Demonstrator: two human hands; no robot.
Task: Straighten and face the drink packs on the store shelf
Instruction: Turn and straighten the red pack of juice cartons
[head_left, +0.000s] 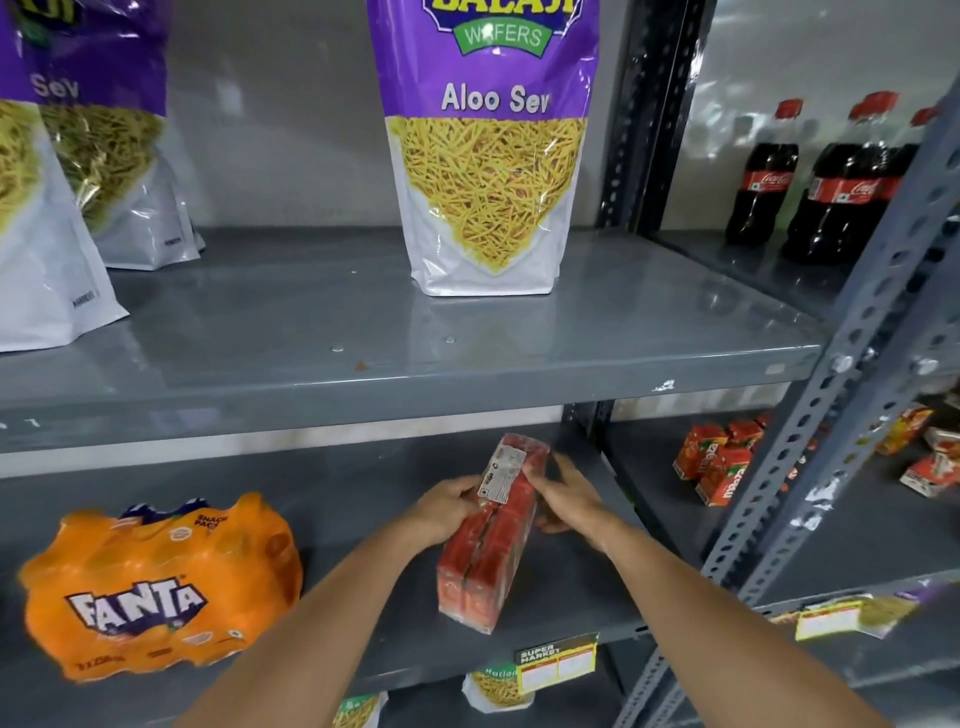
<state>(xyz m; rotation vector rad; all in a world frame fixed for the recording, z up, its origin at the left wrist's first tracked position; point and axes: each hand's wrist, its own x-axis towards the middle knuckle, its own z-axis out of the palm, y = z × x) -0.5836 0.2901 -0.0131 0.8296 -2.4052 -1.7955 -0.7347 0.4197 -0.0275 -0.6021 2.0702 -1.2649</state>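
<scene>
A shrink-wrapped pack of red juice cartons (493, 551) lies lengthwise on the lower grey shelf (363, 639), its short end toward me and a white label on top at the far end. My left hand (447, 506) grips its left side near the label. My right hand (569, 499) holds the right side, fingers spread along the far end. An orange Fanta multipack (156, 587) sits to the left on the same shelf, its logo facing me.
Purple Aloo Sev snack bags (488, 156) stand on the upper shelf (311, 384). Cola bottles (763, 171) and small red juice cartons (722, 462) fill the neighbouring bay at right, behind a perforated steel upright (810, 452). Price tags (558, 662) hang on the shelf edge.
</scene>
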